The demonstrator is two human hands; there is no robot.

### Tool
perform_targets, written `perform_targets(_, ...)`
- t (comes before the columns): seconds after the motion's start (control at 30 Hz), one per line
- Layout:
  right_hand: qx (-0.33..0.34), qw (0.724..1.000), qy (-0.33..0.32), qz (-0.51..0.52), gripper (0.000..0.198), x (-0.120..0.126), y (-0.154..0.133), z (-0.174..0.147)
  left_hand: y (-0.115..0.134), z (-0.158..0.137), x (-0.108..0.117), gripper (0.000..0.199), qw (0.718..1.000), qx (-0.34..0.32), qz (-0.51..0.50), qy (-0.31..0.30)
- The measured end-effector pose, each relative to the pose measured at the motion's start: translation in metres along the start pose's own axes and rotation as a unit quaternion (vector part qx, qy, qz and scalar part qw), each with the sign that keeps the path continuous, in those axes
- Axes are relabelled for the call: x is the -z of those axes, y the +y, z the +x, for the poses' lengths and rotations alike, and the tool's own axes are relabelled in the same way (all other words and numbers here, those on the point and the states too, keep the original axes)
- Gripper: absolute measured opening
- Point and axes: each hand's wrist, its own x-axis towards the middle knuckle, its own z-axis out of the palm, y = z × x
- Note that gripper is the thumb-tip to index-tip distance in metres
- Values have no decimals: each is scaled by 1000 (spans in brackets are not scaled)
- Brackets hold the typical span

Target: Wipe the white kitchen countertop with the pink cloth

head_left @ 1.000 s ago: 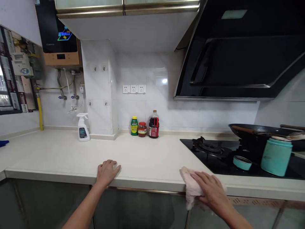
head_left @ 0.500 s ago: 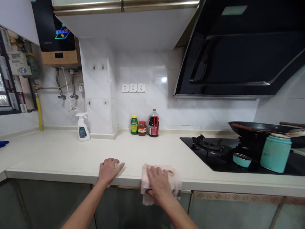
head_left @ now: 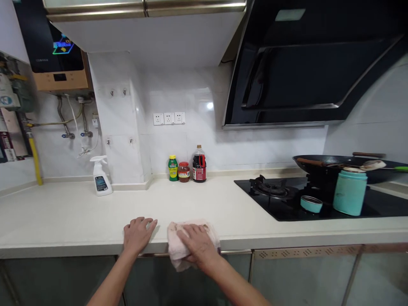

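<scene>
At the front edge of the white countertop (head_left: 79,225), my right hand (head_left: 198,246) presses on a pale pink cloth (head_left: 177,248). Its fingers lie over the top of the cloth, which partly hangs down past the edge. The underside of the cloth is hidden. My left hand (head_left: 137,233) rests on the counter to the left of the cloth, fingers stretched and holding nothing. Behind the hands, against the wall, stand a green bottle with a yellow cap (head_left: 173,168), a red-lidded jar (head_left: 184,172) and a dark sauce bottle (head_left: 199,165).
A white spray bottle (head_left: 101,177) stands at the back left by the wall pillar. On the right, a black gas stove (head_left: 270,204) bears a wok (head_left: 338,163), a turquoise canister (head_left: 350,193) and a small turquoise bowl-like piece (head_left: 311,205). A range hood (head_left: 293,80) hangs above.
My right hand and the cloth have moved left along the counter edge, closer to my left hand. The view has turned slightly to the right.
</scene>
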Motion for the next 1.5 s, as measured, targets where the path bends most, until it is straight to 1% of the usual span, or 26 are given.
perform_targets(0.1, -31, 999, 10, 1, 86, 8, 50, -44, 0, 1, -1, 38, 1000, 4, -8, -7)
perform_targets(0.27, -122, 992, 8, -26, 74, 23, 145, -126, 0, 2, -4, 40, 1000, 3, -10, -18)
perform_targets(0.33, -147, 989, 10, -16, 67, 31, 172, -150, 0, 3, -4, 42, 1000, 1, -10, -25)
perform_targets(0.4, -191, 982, 3, 4, 57, 42, 186, -161, 1, 3, -4, 45, 999, 2, -11, -33)
perform_targets(0.47, -250, 968, -18, 17, 47, 52, 187, -156, 2, 4, -4, 47, 999, 5, -16, -40)
perform_targets(0.53, -300, 953, -37, 10, 46, 58, 179, -135, 3, 5, -4, 49, 999, 11, -22, -45)
perform_targets(0.6, -334, 941, -46, -9, 48, 56, 165, -103, 4, 5, -4, 51, 999, 16, -20, -45)
perform_targets(0.7, -358, 931, -69, -22, 47, 40, 136, -43, 4, 6, -6, 51, 999, 18, -10, -35)
perform_targets(0.77, -342, 936, -87, -7, 49, 27, 110, -2, 5, 5, -7, 49, 1000, 14, -1, -28)
perform_targets(0.83, -307, 946, -101, 20, 56, 17, 82, 34, 5, 3, -6, 48, 1000, 9, 7, -23)
perform_targets(0.9, -253, 959, -112, 55, 63, 12, 56, 59, 5, 2, -5, 47, 1000, 4, 14, -14)
perform_targets(0.97, -188, 970, -123, 91, 68, 11, 36, 70, 4, 0, -5, 46, 1000, -3, 22, -3)
perform_targets(1.0, -157, 973, -128, 107, 70, 13, 31, 70, 4, -1, -5, 45, 1000, -7, 25, 0)
perform_targets(1.07, -108, 976, -138, 133, 74, 18, 28, 61, 2, -1, -5, 44, 1000, -13, 26, 2)
perform_targets(1.1, -94, 975, -142, 141, 74, 21, 31, 52, 1, -1, -6, 43, 1000, -16, 25, 2)
perform_targets(1.17, -87, 975, -145, 147, 70, 28, 43, 32, 0, -1, -7, 41, 999, -18, 26, 3)
perform_targets(1.23, -103, 975, -141, 137, 63, 33, 60, 10, -1, -1, -9, 41, 999, -20, 30, 4)
perform_targets(1.37, -172, 973, -124, 93, 57, 36, 101, -26, -2, 0, -11, 41, 999, -25, 31, -1)
perform_targets(1.5, -256, 961, -98, 40, 54, 28, 148, -43, -3, 1, -14, 40, 999, -24, 26, -1)
